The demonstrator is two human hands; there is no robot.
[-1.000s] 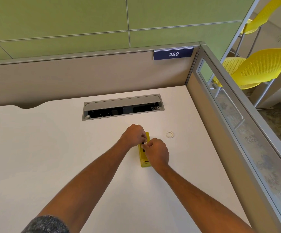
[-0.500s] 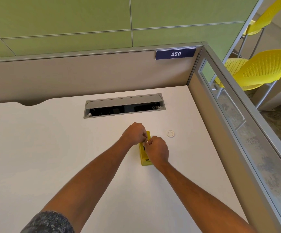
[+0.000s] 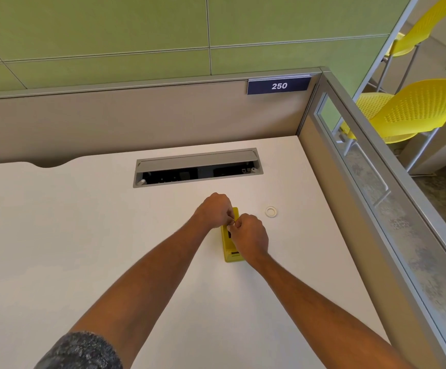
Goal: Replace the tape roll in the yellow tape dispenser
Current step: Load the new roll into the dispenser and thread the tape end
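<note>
The yellow tape dispenser (image 3: 229, 251) stands on the white desk (image 3: 83, 235), its long side running away from me. My left hand (image 3: 215, 210) and my right hand (image 3: 248, 234) are both closed over its top, fingertips pinched together above the middle of it. What they pinch is hidden by the fingers. A small white ring, an empty tape core (image 3: 270, 211), lies flat on the desk to the right of the dispenser, apart from both hands.
An open grey cable tray (image 3: 197, 166) is sunk into the desk behind the hands. Beige partition walls (image 3: 136, 123) close the back and right side, with a "250" sign (image 3: 279, 86). Yellow chairs (image 3: 413, 110) stand beyond the right partition.
Both hands stay on the dispenser with only slight finger shifts. The camera view has drifted a little.
</note>
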